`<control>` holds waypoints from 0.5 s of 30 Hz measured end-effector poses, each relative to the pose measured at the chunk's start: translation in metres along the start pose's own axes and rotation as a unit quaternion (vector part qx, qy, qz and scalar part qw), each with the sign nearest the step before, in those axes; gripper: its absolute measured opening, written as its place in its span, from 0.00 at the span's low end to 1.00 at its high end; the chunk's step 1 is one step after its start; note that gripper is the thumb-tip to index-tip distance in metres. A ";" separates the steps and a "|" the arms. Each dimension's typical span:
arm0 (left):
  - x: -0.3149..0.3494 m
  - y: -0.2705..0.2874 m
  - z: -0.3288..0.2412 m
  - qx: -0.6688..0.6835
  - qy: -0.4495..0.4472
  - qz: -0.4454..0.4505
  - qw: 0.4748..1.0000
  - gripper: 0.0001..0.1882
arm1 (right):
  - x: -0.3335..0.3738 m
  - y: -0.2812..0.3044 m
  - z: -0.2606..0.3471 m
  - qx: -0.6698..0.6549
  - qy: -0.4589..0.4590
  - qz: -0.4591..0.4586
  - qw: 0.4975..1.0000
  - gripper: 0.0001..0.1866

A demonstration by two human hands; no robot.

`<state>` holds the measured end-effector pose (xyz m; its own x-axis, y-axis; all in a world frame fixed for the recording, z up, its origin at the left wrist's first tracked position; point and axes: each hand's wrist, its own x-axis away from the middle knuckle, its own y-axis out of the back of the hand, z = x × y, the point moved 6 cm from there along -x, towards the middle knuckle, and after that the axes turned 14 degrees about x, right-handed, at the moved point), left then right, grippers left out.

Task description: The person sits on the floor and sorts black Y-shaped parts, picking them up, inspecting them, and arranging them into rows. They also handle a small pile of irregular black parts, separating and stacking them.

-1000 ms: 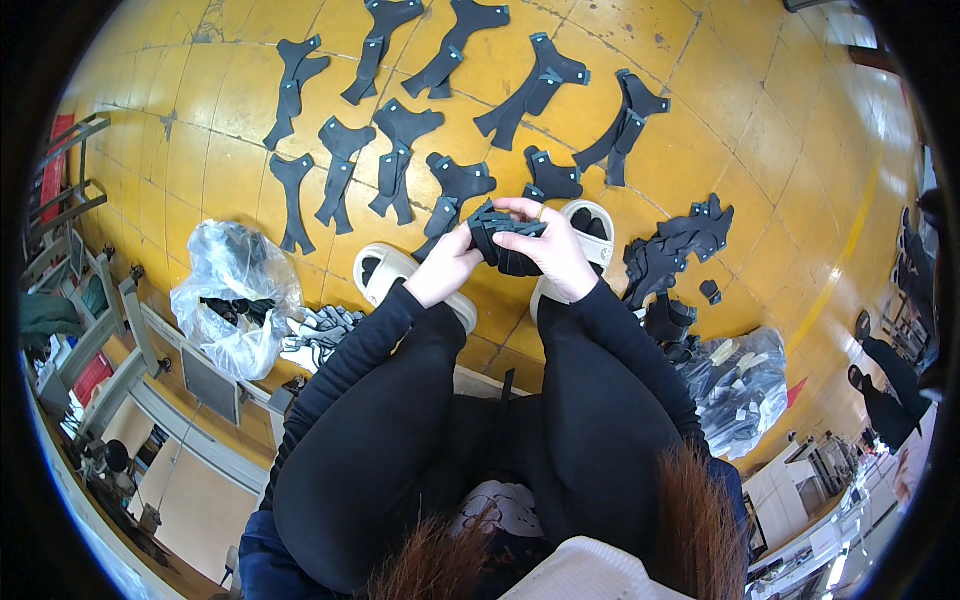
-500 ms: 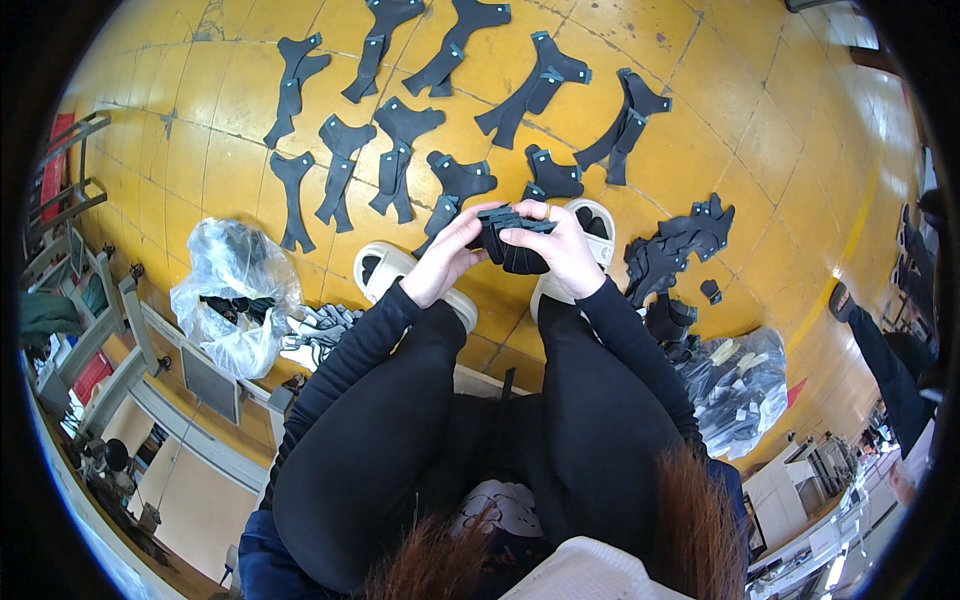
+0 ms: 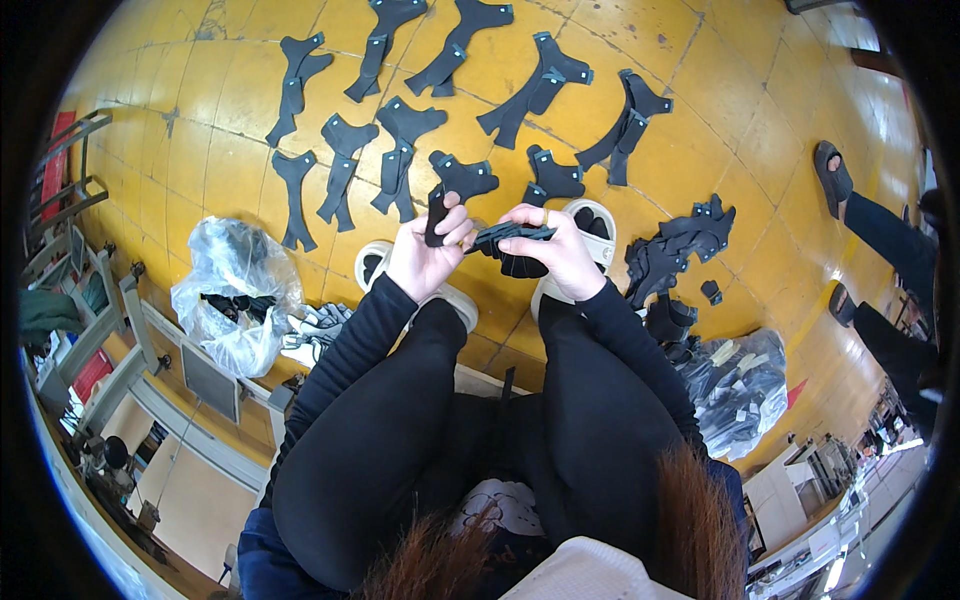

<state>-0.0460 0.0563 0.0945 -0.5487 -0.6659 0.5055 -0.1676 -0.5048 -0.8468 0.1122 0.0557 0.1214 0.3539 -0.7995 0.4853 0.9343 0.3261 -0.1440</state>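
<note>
Over my feet, my right hand point(image 3: 556, 248) pinches a small stack of dark fabric pieces point(image 3: 522, 266), thumb on top, with layered edges toward the left. My left hand point(image 3: 424, 258) is closed on a single black fabric strip point(image 3: 436, 217), which stands up between its fingers. The left fingertips are close to the stack's left edge; whether they touch it I cannot tell. Just beyond my hands, black Y-shaped fabric pieces point(image 3: 404, 130) with small pale tags lie spread in rows on the yellow floor, two of them point(image 3: 465, 178) point(image 3: 556, 174) nearest my hands.
A pile of black fabric pieces point(image 3: 680, 245) lies on the right, with a clear plastic bag point(image 3: 735, 385) below it. Another plastic bag point(image 3: 235, 290) and striped gloves or cloth point(image 3: 318, 330) sit at left, beside metal frames point(image 3: 150, 330). Another person's legs point(image 3: 885, 245) are at far right.
My left hand has drawn back from the stack to the left, with a black fabric strip now raised in it. At far right, the other person's feet have shifted, with a second one now visible.
</note>
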 end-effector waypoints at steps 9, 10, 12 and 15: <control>0.001 -0.014 0.005 0.045 0.029 -0.014 0.998 0.27 | 0.003 0.000 -0.006 -0.099 -0.060 -0.014 0.993 0.14; 0.000 -0.015 0.005 0.025 0.020 -0.023 0.999 0.27 | 0.004 0.001 -0.006 -0.111 -0.069 -0.018 0.991 0.14; -0.001 -0.016 0.005 -0.014 0.001 -0.042 0.999 0.29 | 0.004 0.001 -0.007 -0.138 -0.080 -0.023 0.987 0.15; -0.002 -0.006 0.003 -0.086 -0.025 -0.046 0.995 0.31 | 0.003 0.000 -0.007 -0.167 -0.083 -0.021 0.982 0.16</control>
<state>-0.0412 0.0591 0.0995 -0.4841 -0.6496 0.5862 -0.3556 -0.4660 -0.8101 0.1133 0.0496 0.1174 0.3294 -0.7068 0.6261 0.9193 0.0889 -0.3834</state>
